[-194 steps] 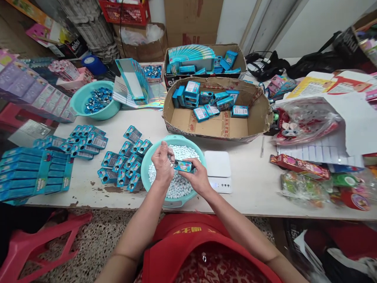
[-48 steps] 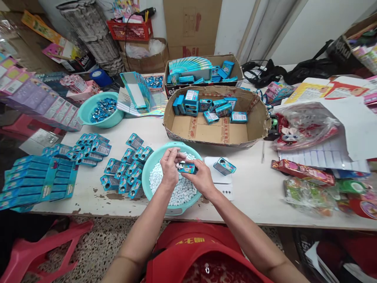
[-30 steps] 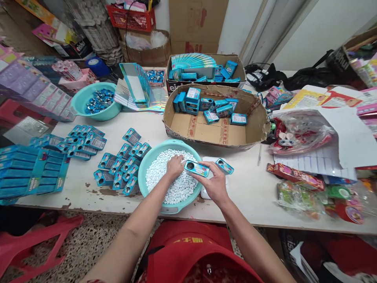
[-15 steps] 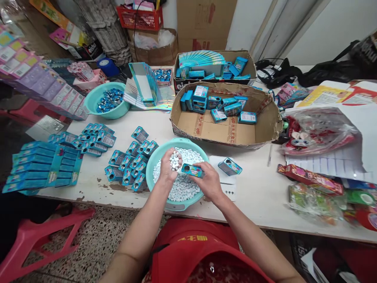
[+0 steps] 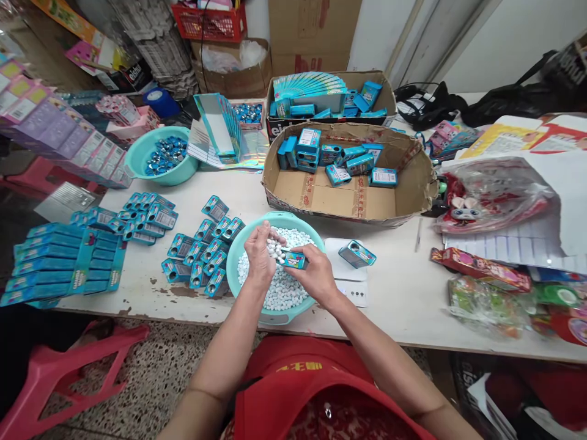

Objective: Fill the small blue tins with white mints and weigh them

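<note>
A turquoise basin (image 5: 274,316) full of small white candies (image 5: 285,296) stands at the table's front edge. Over it, my left hand (image 5: 261,253) is cupped around a handful of these candies, tipped toward a small blue candy box (image 5: 294,260). My right hand (image 5: 316,274) grips that box by its right end, its open end against the candies. Another blue box (image 5: 357,254) lies on a small white scale (image 5: 353,292) to the right. Left of the basin stand several blue boxes (image 5: 214,249) with round holes in their tops.
A cardboard box (image 5: 348,201) with several blue boxes lies behind the basin. Farther left are a second basin (image 5: 132,160) of shiny blue caps and a stack of blue packs (image 5: 50,256). Plastic-wrapped toys (image 5: 488,305) lie at right. A pink stool (image 5: 87,373) stands below.
My left hand has closed in on the blue box and turned, bringing the candies against its opening. My right hand has shifted slightly left with the box.
</note>
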Tool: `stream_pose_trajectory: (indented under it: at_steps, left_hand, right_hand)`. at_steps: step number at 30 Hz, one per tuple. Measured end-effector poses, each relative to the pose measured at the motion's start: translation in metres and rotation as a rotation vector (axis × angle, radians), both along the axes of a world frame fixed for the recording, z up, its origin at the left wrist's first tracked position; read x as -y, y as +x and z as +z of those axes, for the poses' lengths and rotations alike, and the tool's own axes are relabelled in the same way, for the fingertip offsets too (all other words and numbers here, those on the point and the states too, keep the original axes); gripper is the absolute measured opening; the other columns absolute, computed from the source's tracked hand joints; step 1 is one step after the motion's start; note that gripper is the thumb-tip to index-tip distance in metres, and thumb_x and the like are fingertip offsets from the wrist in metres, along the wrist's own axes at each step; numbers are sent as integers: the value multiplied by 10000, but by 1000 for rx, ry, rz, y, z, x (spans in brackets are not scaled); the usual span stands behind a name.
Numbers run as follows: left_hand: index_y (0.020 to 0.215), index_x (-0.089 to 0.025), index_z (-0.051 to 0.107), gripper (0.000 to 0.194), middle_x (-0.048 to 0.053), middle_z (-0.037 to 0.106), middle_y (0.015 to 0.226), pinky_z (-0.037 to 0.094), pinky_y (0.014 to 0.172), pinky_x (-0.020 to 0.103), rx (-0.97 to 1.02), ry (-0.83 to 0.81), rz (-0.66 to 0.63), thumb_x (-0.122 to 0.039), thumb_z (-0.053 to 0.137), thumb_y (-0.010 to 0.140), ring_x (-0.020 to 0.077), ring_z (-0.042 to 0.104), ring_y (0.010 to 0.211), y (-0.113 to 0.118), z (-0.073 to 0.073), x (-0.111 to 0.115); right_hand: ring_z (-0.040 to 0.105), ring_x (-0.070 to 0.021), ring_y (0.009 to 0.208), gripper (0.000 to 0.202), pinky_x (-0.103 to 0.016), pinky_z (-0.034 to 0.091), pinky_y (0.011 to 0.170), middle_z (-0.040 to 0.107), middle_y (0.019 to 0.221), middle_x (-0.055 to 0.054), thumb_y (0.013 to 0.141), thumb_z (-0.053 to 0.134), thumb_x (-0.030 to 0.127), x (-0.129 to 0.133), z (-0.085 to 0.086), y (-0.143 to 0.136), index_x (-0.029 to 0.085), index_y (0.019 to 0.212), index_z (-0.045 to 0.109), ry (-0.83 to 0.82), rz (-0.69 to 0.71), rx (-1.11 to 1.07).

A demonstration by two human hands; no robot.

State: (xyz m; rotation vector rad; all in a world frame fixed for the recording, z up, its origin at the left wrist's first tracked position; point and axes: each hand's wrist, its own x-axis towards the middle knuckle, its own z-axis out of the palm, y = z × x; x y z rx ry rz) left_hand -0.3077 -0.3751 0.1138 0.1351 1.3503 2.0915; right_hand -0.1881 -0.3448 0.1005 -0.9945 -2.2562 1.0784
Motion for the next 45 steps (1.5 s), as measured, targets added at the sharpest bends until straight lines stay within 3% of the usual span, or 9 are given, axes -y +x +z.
stream_pose_trajectory:
  at_steps: [7,11,16,20,25,30,36,45]
  left_hand:
    - [587,-159,473,388,-21,542,557,469,516,227,-38,-60,39,-461,697,685,104,571,493,0,4,-4]
    - [725,-164,563,319,-40,533,514,468,515,232,-76,-79,37,-466,666,719,116,575,485,1,5,-3]
    - [670,-148,566,325,-6,594,585,479,542,237,-108,-103,57,-453,670,719,121,599,541,2,6,-3]
    - [843,-162,601,313,-12,612,562,489,570,259,-80,-82,16,-449,660,734,136,611,531,4,6,-6]
    - [679,-138,617,361,36,645,628,508,614,280,-150,-121,7,-492,634,746,157,643,595,8,11,-6]
    - [697,-153,608,309,3,616,637,498,585,245,-203,-84,42,-454,658,743,125,619,592,14,16,-6]
    - [663,-151,549,328,-21,555,562,497,557,240,-141,-97,62,-453,648,744,110,581,534,19,7,-10]
    - [791,-152,568,275,-7,603,549,507,562,264,-186,-62,16,-423,605,771,134,610,504,22,16,-5]
  right_hand:
    - [607,-231,882,253,-367,461,781,654,892,-24,662,702,208,1,1,-6,245,900,625,-41,-48,-45]
    - [604,-227,882,252,-364,462,784,651,886,-21,656,712,204,-1,2,-8,245,888,622,-49,-60,-73]
    - [606,-228,879,260,-365,461,784,649,883,-22,651,719,211,-2,4,-9,240,893,626,-69,-61,-81]
    - [604,-224,880,260,-363,461,789,649,885,-17,645,724,199,-5,1,-8,237,882,623,-86,-71,-91]
    - [606,-215,869,247,-351,463,793,647,868,-16,645,731,197,-7,5,-7,229,865,621,-96,-62,-153]
    - [602,-218,884,256,-346,454,788,648,882,-18,657,715,193,-6,13,-6,236,893,626,-41,-67,-157]
    - [602,-216,860,255,-340,459,765,650,872,-23,641,713,165,-6,4,-2,218,876,630,-85,-79,-100]
    - [607,-205,869,282,-342,460,808,649,875,-15,627,754,182,-5,-8,-3,216,885,646,-169,-95,-199]
